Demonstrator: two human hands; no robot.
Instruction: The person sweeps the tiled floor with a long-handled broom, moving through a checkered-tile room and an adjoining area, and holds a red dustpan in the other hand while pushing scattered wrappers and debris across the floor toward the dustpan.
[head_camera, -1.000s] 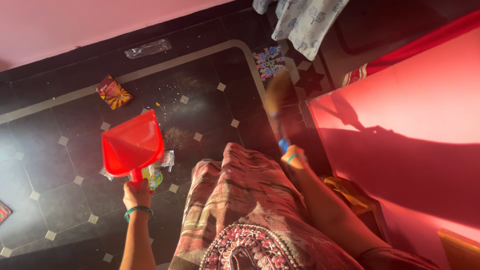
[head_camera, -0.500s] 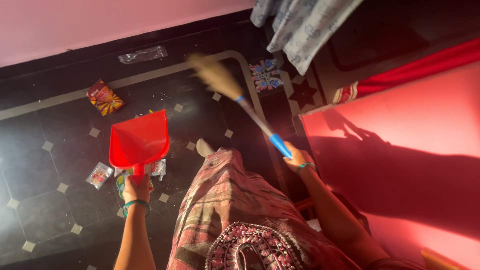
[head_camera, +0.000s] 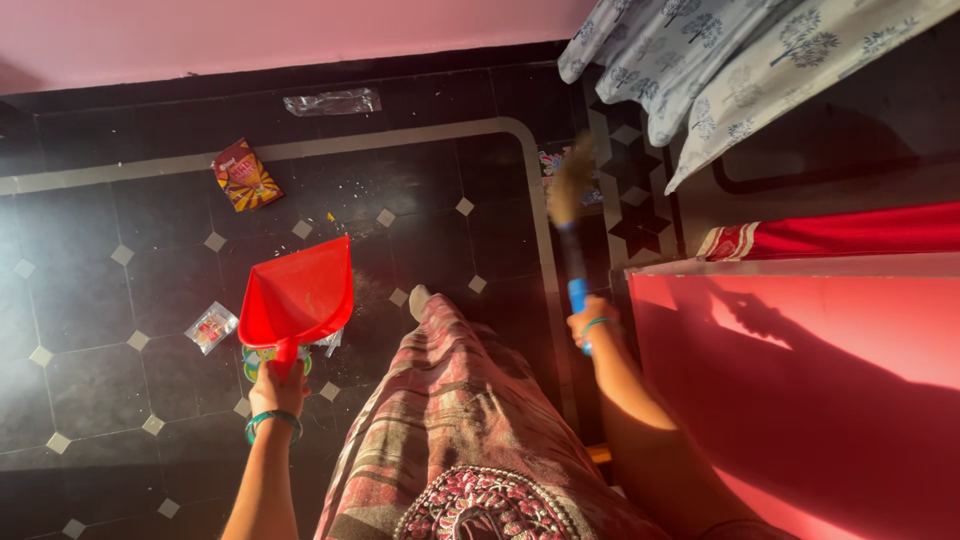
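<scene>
From the head camera, our left hand (head_camera: 276, 388) grips a red dustpan (head_camera: 297, 293) by its handle, tilted low over the dark tiled floor (head_camera: 90, 300) to catch litter. Right of the dustpan, our right hand (head_camera: 590, 325) clasps a blue-handled broom (head_camera: 572, 215), bristles toward a wrapper (head_camera: 243, 175) beyond.

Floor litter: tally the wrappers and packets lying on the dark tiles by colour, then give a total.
Orange-red packet: 1
Clear wrapper by the wall: 1
Small clear packet with red print: 1
Multicoloured packet behind the brush: 1
Green-yellow wrapper partly under the dustpan: 1
Total: 5
</scene>
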